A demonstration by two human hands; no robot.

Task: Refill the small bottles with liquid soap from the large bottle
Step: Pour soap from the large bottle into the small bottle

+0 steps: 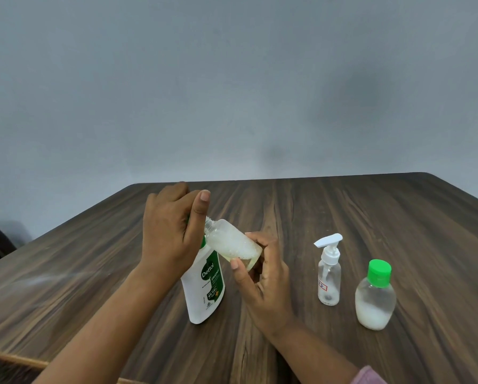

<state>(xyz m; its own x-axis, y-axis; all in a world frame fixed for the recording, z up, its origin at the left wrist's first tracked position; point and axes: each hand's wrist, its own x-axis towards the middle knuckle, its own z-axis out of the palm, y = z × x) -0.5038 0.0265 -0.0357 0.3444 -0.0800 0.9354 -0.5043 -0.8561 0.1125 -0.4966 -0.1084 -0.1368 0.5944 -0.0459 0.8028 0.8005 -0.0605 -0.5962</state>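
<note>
1. Large white plastic soap bottle with a green label (pixel 204 286): stands upright on the dark wood-grain tabletop (pixel 370 212), lower centre of the frame.
2. Left hand (pixel 171 234): fingers curled over the large bottle's top, thumb straight up. A little green shows beneath, and I cannot tell if it is a pump or a cap.
3. Small clear uncapped plastic bottle (pixel 229 242): held off the tabletop at centre frame and tilted. Its open neck points to the upper left, right beside the large bottle's covered top. Cloudy white soap and foam sit inside.
4. Right hand (pixel 260 275): pinches the uncapped bottle's base between thumb and fingertips.
5. Small clear bottle with a white pump head (pixel 329 275): upright, right of centre, almost empty.
6. Small clear bottle with a green cap (pixel 375 300): upright at lower right, closed, white soap in its lower part.

Step in hand, as I judge it: dispensing soap into the uncapped bottle. The next move calls for keeping the neck lined up under the outlet, then levelling the bottle before capping. The two bottles at right are not yet refilled.
</note>
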